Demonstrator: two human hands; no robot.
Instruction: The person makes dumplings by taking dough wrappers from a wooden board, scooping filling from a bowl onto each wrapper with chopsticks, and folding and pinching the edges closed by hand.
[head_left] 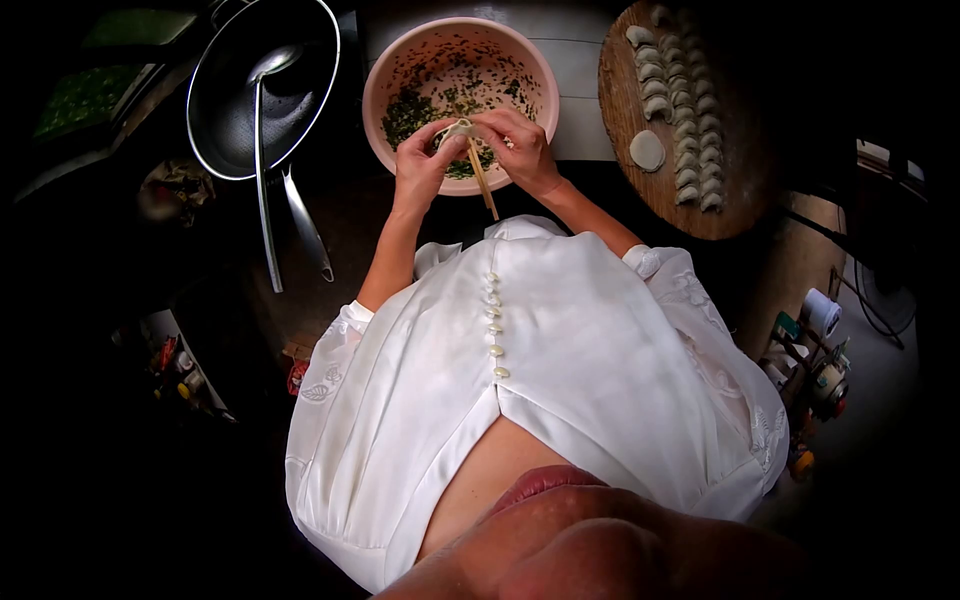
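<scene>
Over a pink bowl [545, 75] I have a dumpling [457, 130], its pale wrapper pinched between the fingertips of both hands. My left hand [422, 165] is closed around its left side. From the right, my right hand [520, 148] presses its fingers to the wrapper's edge. Chopped green filling [405, 112] lies in the bowl and clings to its wall. A pair of wooden chopsticks [482, 180] leans over the near rim; their upper ends pass behind or beside my fingers, and I cannot tell whether they touch them.
On the right, a round wooden board [630, 105] carries rows of folded dumplings [685, 125] and one flat round wrapper [647, 151]. At left stands a dark wok [215, 110] with a metal ladle [260, 170] in it; both handles stick out toward me.
</scene>
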